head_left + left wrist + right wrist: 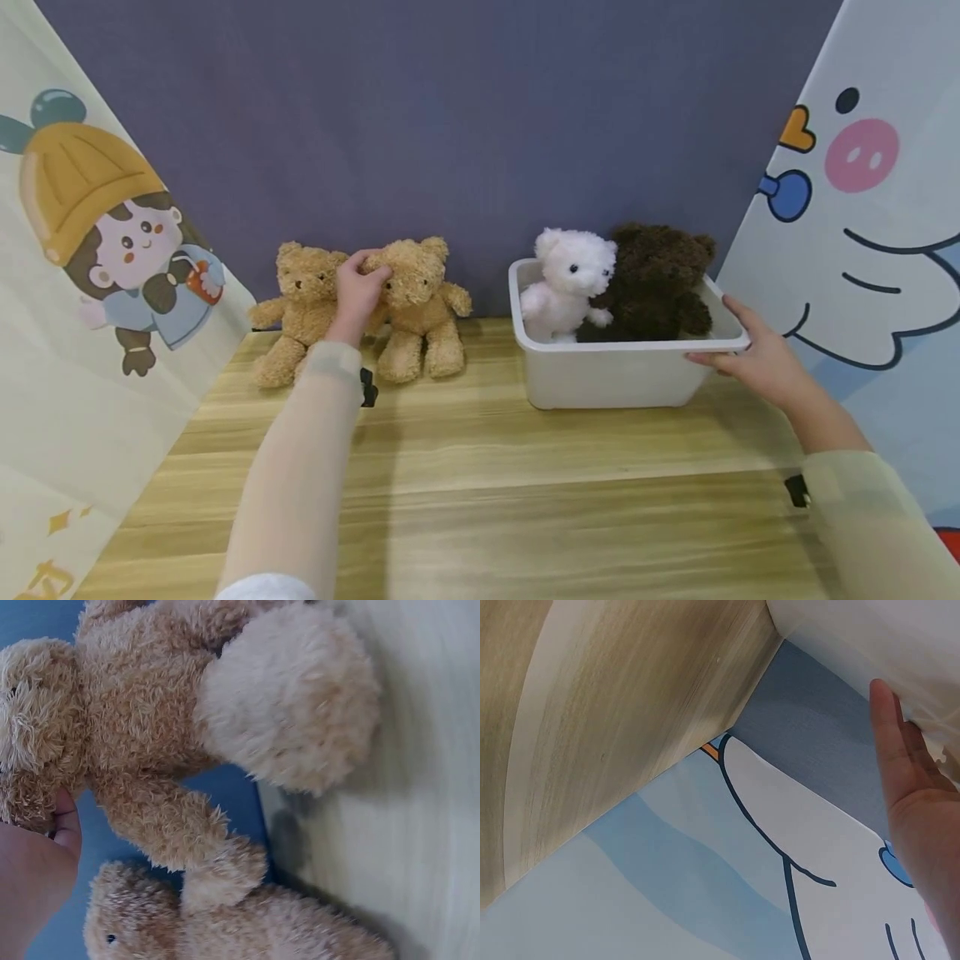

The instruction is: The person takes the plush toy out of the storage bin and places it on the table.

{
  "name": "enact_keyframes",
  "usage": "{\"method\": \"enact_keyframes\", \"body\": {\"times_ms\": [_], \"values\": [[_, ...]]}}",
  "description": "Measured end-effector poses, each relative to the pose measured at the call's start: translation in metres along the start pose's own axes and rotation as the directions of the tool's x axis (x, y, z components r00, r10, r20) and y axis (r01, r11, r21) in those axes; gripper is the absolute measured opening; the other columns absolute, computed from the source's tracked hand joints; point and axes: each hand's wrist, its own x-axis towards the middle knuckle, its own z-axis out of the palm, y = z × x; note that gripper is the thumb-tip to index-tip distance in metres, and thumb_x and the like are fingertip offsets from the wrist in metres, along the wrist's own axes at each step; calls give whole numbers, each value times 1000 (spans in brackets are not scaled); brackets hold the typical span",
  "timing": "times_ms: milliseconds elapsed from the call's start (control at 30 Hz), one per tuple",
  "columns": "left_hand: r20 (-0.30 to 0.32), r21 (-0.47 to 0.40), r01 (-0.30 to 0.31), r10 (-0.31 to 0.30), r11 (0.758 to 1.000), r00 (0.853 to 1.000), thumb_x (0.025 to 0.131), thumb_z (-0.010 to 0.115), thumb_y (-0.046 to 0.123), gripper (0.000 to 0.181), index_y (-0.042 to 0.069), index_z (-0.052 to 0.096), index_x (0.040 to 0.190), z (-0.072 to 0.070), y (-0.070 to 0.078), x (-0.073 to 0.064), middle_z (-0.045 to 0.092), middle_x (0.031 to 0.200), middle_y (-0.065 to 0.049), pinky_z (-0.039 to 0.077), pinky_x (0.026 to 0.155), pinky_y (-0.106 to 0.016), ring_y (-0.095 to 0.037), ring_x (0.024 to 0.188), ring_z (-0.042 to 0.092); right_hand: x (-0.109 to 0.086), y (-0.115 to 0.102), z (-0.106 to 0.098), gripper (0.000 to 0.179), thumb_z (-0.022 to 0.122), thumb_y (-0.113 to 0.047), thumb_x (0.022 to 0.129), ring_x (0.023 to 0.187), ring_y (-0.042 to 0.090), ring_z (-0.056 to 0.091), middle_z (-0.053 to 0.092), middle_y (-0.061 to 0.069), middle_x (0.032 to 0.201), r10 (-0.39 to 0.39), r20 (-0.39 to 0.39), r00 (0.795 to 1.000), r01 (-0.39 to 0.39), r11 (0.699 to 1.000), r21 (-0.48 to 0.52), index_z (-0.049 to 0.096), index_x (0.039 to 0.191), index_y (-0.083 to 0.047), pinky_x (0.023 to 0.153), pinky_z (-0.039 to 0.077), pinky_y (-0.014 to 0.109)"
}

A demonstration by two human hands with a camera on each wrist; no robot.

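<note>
Two tan teddy bears sit side by side at the left. My left hand (360, 292) holds the right-hand teddy bear (415, 287) by the side of its head, the thumb against its face. In the left wrist view the thumb presses into that bear's (142, 697) head, with the hand's other fingers out of sight. Close beside it is the other tan bear (298, 287), partly behind my left hand and forearm. At the right, my right hand (765, 358) grips a white plastic bin (615, 375) at its right front corner. A white bear (573, 275) and a dark brown bear (656, 283) sit inside the bin.
Everything stands on a wood-grain tabletop (480, 508). A dark blue-grey panel (450, 117) rises directly behind the bears and bin. Printed cartoon panels close in the left (135, 417) and right (885, 250) sides.
</note>
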Motion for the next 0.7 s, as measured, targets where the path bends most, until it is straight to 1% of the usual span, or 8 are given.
{"method": "enact_keyframes", "body": {"times_ms": [133,233,367,400,467,533,600,700], "values": [[12,29,-40,39,999,999,97,68,14,41,25,72,137,1,7,3,50,66,7,35,50,-31,-10,48,33,0,0,1,127,82,-57,90,104,47,75,5,43,170,5,-11,1000,-5,1000,-10,-11,171,-28,94,51,71],[35,36,-45,43,998,998,98,67,17,43,26,70,140,4,11,4,55,72,5,37,50,-32,-9,47,35,0,1,1,126,83,-55,90,103,47,75,11,45,168,-3,-28,1000,3,1000,-21,-9,172,-27,91,54,66],[89,22,21,-23,1000,996,103,66,22,45,27,64,148,9,8,1,66,123,-5,47,62,-39,-11,55,43,2,1,1,126,83,-54,90,120,57,64,9,43,169,-11,-23,1000,11,1000,-18,-9,172,-25,92,55,66],[105,16,41,-43,999,994,105,65,24,47,27,61,151,9,7,0,63,136,-10,49,69,-42,-13,62,49,2,1,2,126,83,-54,90,121,58,63,8,43,170,-11,-19,1000,11,1000,-17,-9,172,-25,93,55,67],[135,17,68,-70,998,988,107,63,28,51,27,54,157,9,5,-2,44,165,-5,50,84,-48,-17,84,58,2,1,3,126,83,-55,90,122,58,63,6,42,171,-13,-15,1000,13,1000,-12,-9,172,-25,93,56,67],[154,12,73,-74,997,985,108,63,31,56,27,48,162,9,4,-3,34,173,-7,49,97,-52,-25,113,61,2,1,3,126,83,-55,90,113,53,69,9,43,170,-15,-20,1000,14,1000,-18,-7,172,-25,89,57,64],[155,19,66,-68,998,986,108,63,34,60,27,44,164,9,5,-2,25,178,-3,47,106,-51,-28,139,51,2,1,3,126,83,-54,89,105,48,73,11,44,169,-17,-28,999,17,1000,-22,-7,173,-25,86,57,62],[143,37,48,-53,998,988,107,64,35,61,27,42,164,8,5,-1,31,174,-7,49,101,-47,-27,132,52,3,2,2,126,84,-54,90,98,42,76,13,44,168,-21,-33,999,20,1000,-23,-6,173,-26,84,58,61]]}}
